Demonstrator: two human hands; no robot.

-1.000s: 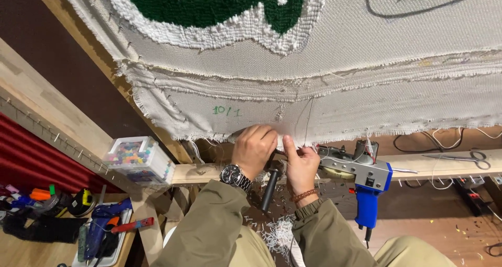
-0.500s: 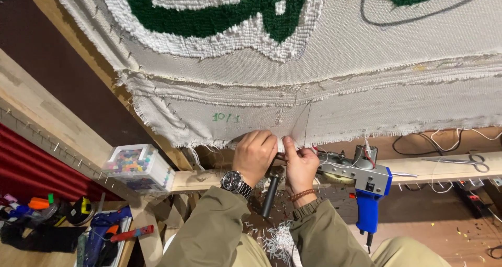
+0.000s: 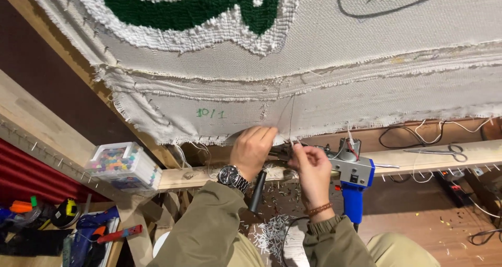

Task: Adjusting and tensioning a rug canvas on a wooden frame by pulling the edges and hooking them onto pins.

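Risk of yarn (image 3: 291,118) slipping: right hand (image 3: 312,168) pinches it narrowly, left hand (image 3: 252,151) clasps the tufting gun (image 3: 351,179) under frayed cloth (image 3: 314,107).

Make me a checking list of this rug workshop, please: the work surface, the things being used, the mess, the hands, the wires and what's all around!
Surface: wooden frame beam under white backing cloth with green and white tufted pile.
Job's things: blue tufting gun on the beam; thin yarn strands run up from the fingers.
Clutter: yarn snippets, scissors, clear box of coloured bits, tools on the left shelf.
Grips: left hand and right hand pinch at the gun's front; what each grips is unclear.
Cables: black cable behind beam.
Surroundings: wooden floor, red panel.
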